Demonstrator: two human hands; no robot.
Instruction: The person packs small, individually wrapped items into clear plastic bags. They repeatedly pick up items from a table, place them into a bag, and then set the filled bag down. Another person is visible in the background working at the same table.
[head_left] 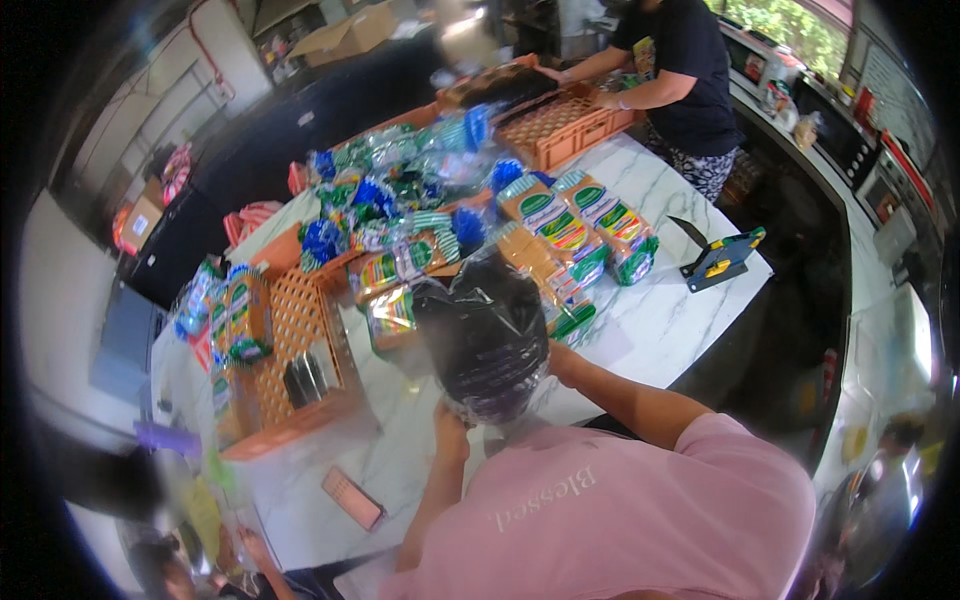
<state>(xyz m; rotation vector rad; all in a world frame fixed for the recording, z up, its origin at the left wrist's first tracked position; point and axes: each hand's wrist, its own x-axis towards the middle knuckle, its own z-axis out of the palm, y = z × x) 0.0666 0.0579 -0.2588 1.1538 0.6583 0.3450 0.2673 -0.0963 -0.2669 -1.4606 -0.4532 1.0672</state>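
A large dark, glossy plastic bag (485,340) is held up before my chest, over the marble-patterned table. My left hand (451,420) grips its lower left edge, and my right hand (560,364) grips its right side; the bag hides some of my fingers. What fills the bag, I cannot make out. Just beyond it lie packs of sliced bread (540,225) in clear printed wrappers. To the left stands an orange lattice crate (290,335) with more bread packs (240,315) along its far left side and a small black, shiny object (311,375) inside.
Blue-and-green bread wrappers (385,185) heap at the table's far side. There a person in black (685,80) has both hands at another orange crate (560,125). A knife (687,233), a device on a stand (722,260) and a phone (353,498) lie around. Another person's hand (255,548) shows lower left.
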